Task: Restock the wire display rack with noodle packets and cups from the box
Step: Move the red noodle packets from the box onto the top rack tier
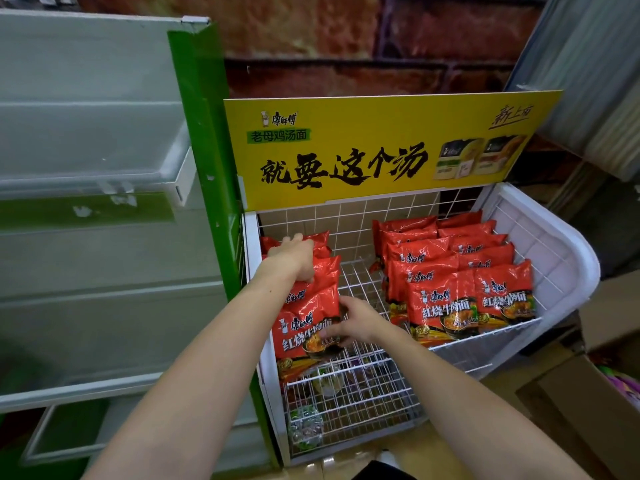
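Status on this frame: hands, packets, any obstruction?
Left hand grips the rear red noodle packets. Right hand pinches the front packet. Middle of wire rack bare; nothing blocking.

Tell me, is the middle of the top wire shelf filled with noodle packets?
No, bare wire shelf shows between the left packets and the right packets.

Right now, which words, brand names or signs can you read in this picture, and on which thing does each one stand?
"康师傅": yellow sign, top left, by a chef logo.
"老母鸡汤面": green band on the sign.
"就要这个汤": large black brush letters on the sign.
"新上市": sign, top right corner.
"康师傅": red noodle packets.
"红烧牛肉面": front packets, and the front left packet that the right hand holds.
Small print on packets and pictured boxes: too blurred.
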### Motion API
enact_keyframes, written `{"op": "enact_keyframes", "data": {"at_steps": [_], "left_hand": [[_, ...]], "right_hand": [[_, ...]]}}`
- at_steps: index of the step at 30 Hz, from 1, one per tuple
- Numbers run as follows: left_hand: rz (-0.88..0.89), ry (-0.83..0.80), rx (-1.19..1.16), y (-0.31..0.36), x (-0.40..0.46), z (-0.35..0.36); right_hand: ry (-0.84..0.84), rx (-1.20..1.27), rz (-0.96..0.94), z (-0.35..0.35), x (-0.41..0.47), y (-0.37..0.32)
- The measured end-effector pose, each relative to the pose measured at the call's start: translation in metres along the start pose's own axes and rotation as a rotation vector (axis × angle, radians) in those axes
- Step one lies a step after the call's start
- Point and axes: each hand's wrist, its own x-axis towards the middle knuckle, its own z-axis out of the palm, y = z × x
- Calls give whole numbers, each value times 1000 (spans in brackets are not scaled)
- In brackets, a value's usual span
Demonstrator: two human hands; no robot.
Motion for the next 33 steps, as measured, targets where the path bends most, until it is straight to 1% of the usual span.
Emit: {"op": "enact_keyframes", "data": {"at_steps": [3, 5, 7, 8, 9, 11, 13, 15, 18, 22, 24, 26, 30, 33], "left_hand": [[5, 31, 28, 1, 0, 0], [7, 35, 38, 1, 0, 2], [6, 38, 46, 1, 0, 3], [5, 39, 49, 1, 0, 3], [5, 40, 48, 1, 0, 3], [7, 41, 43, 2, 0, 3], [8, 40, 42, 2, -1, 3], [8, 34, 44, 2, -3, 3], [10, 27, 24, 2, -5, 4], [33, 17, -23, 2, -4, 4], [44, -3, -19, 1, -3, 4], [47, -15, -16, 1, -3, 5], [51, -4, -37, 2, -4, 5], [46, -4, -22, 3, -6, 4]], "right_hand": [[8, -48, 81, 5, -8, -5], [3, -236, 169, 4, -18, -10], [64, -384, 174, 7, -25, -11], [76, -391, 153, 10, -28, -12], [49, -349, 129, 15, -30, -14], [-74, -238, 64, 29, -34, -21], [-151, -259, -50, 44, -31, -25], [-131, -302, -155, 55, -25, -26], [-35, -284, -218, 61, -18, -25], [63, -208, -217, 61, -12, -33], [71, -176, -197, 62, -9, -34], [44, -187, -183, 62, -8, -32], [-69, -157, -145, 54, -9, -28], [-87, -57, -130, 43, -12, -23]]}}
